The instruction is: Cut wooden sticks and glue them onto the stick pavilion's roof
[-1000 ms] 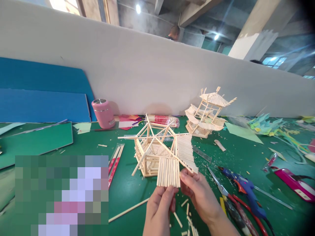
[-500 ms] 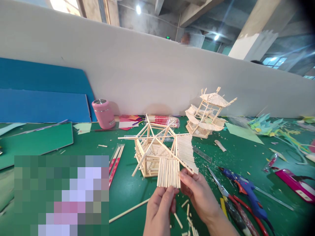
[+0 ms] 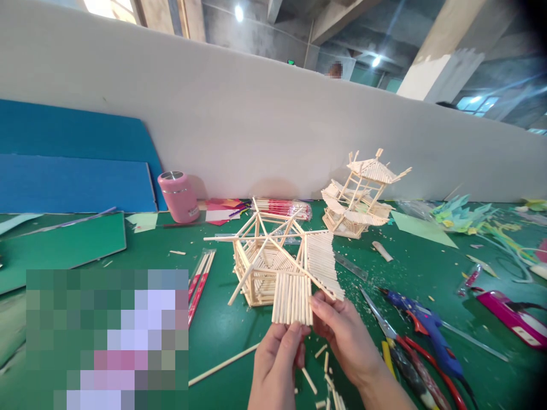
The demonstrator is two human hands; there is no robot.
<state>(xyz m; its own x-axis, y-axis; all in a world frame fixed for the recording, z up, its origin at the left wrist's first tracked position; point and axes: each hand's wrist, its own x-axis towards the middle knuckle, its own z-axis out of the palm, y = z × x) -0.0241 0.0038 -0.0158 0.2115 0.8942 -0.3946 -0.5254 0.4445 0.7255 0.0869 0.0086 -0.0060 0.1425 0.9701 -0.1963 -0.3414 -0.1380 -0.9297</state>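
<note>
A small panel of wooden sticks laid side by side leans against the near side of a hexagonal stick-built pavilion frame. My left hand pinches the panel's lower edge between thumb and fingers. At the panel's right edge, my right hand is closed, its fingertips partly hidden beneath the frame's slanting rafter end. A finished roof section of sticks covers the frame's right side, while the other rafters are bare. Short cut stick pieces lie below my hands.
Behind stands a two-tiered stick pavilion. Scissors, a blue glue gun and red-handled pliers lie at right. A pink flask and packaged sticks are at left. A white partition runs along the back.
</note>
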